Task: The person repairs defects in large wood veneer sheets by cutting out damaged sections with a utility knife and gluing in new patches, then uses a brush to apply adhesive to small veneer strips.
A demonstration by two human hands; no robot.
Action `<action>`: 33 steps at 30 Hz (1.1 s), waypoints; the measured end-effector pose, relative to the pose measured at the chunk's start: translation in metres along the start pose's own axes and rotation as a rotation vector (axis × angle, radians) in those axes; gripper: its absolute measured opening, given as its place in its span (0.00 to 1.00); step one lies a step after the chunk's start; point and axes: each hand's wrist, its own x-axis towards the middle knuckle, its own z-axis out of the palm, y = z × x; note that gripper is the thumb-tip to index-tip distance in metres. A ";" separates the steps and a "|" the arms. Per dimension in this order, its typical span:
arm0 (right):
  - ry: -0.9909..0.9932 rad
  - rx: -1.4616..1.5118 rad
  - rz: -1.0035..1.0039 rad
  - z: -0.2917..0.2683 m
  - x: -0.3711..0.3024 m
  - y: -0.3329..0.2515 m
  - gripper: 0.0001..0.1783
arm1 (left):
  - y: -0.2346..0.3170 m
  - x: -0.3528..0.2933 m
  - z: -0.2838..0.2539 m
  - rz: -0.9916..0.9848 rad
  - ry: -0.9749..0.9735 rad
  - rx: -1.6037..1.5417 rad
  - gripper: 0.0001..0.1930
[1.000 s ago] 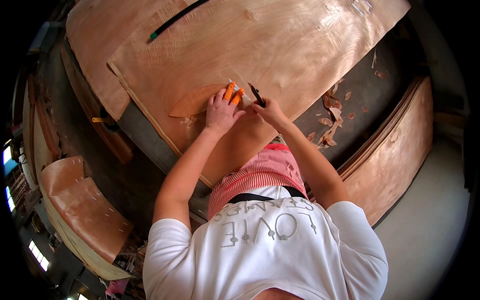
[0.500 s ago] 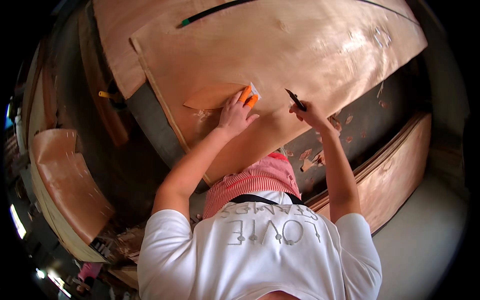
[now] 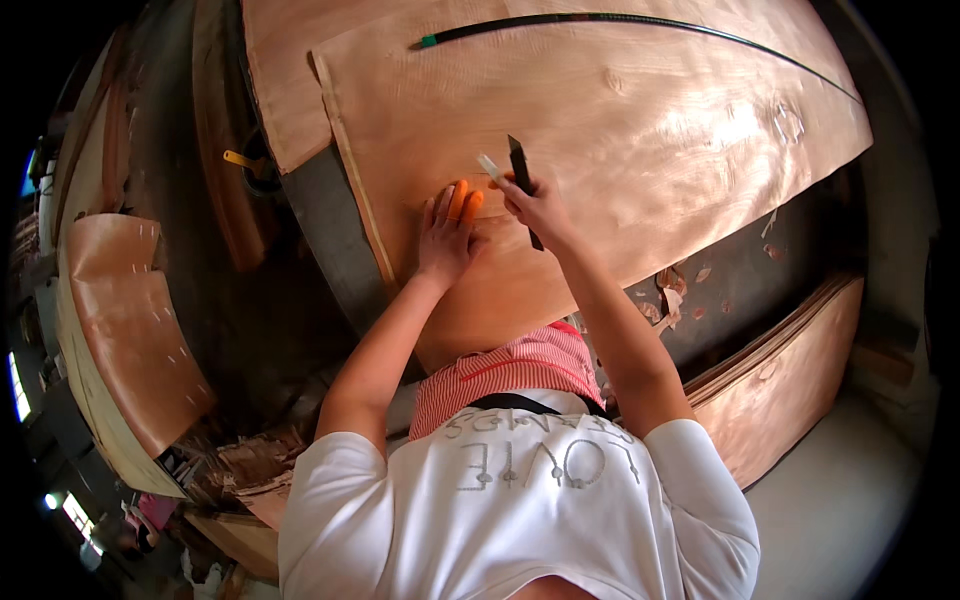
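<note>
Knife (image 3: 519,168) has moved leftward, gripped in right fingers (image 3: 519,203).

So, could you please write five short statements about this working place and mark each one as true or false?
1. The right hand holds a slim black knife. True.
2. The left hand wears bright orange finger covers on all five fingers. False: only two fingers show them.
3. A long thin black rod with a green end lies on the large light-brown wood sheet. True.
4. The small yellow handle is to the right of both hands. False: it is to their left.
5. Torn brown wood scraps lie between the large sheet and the stack of brown wood sheets. True.
</note>
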 end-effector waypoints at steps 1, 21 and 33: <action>-0.001 -0.007 0.015 -0.004 -0.002 0.004 0.12 | 0.001 0.000 0.000 -0.009 -0.008 -0.003 0.35; 0.090 -0.137 0.166 0.002 0.050 0.057 0.11 | -0.003 0.010 -0.002 0.045 0.116 -0.110 0.29; 0.076 -0.234 0.192 0.011 0.037 0.047 0.12 | -0.028 0.031 0.004 0.114 0.075 0.165 0.13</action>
